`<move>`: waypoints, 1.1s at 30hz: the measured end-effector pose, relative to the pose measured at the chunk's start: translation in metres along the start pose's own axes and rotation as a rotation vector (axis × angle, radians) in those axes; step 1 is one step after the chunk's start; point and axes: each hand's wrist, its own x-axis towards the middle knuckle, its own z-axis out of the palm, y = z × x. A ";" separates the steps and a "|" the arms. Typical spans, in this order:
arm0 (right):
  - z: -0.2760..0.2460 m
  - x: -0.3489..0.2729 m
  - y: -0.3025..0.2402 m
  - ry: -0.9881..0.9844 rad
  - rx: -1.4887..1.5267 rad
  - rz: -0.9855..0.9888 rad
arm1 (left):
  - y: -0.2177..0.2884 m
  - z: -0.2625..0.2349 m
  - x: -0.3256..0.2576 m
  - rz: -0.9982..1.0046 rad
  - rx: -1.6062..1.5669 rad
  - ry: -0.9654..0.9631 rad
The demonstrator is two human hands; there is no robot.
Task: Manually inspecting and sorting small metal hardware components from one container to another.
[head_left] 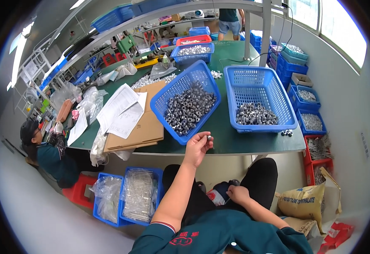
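My left hand (197, 149) is raised just in front of the table edge, pinching a small dark metal nut (209, 138) between thumb and fingers. Right beyond it, a tilted blue basket (158, 103) holds a large heap of the same shiny nuts (189, 108). To its right a second blue basket (248, 74) has a smaller pile of nuts (256, 114) at its near end. My right hand (238, 194) is low over my lap, its fingers curled closed. Whether it holds anything, I cannot make out.
Several loose nuts (287, 133) lie near the table's right corner. Cardboard sheets (144, 131) and papers (121, 110) lie left of the baskets. Blue bins of metal rods (139, 197) stand on the floor at left. A co-worker (49, 152) sits at far left. Stacked bins (305, 99) line the right wall.
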 end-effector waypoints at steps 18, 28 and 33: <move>-0.018 -0.017 -0.022 0.078 0.382 0.042 | 0.008 -0.013 -0.008 -0.015 -0.144 0.069; -0.130 0.001 -0.090 0.198 0.988 0.135 | 0.019 0.036 -0.068 -0.027 0.016 0.018; -0.159 0.007 -0.110 0.281 0.856 -0.126 | 0.012 0.040 -0.085 0.003 0.206 -0.042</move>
